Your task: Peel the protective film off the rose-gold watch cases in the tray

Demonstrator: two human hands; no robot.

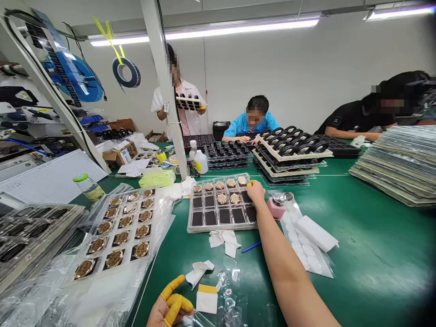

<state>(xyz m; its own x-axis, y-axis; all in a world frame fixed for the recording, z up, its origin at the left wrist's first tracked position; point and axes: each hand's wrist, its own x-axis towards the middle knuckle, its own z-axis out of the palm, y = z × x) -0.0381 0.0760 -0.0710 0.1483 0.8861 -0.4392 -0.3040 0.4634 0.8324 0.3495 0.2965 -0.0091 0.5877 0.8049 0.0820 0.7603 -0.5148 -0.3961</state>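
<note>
My right hand (256, 191) reaches to the far right corner of a clear tray (222, 228) with dark-lined compartments. A yellow finger cot shows at its fingertips, which are closed together; whatever they hold is hidden. Round gold-rimmed watch heads (221, 198) fill the tray's back row, and two more sit in the middle row. At the bottom edge my left hand (170, 306), in yellow finger cots, has its fingers curled around a piece of clear plastic film (198, 319). A second clear tray (127, 243) of gold watch heads lies on the left.
White wipes (226, 240), a blue stick (251, 246), a pink pump bottle (276, 206) and a sheet of round white pads (303, 240) lie around the tray. Behind stand stacked trays of black straps (293, 145). Three people work across the bench; a tall stack of sheets (398, 163) stands right.
</note>
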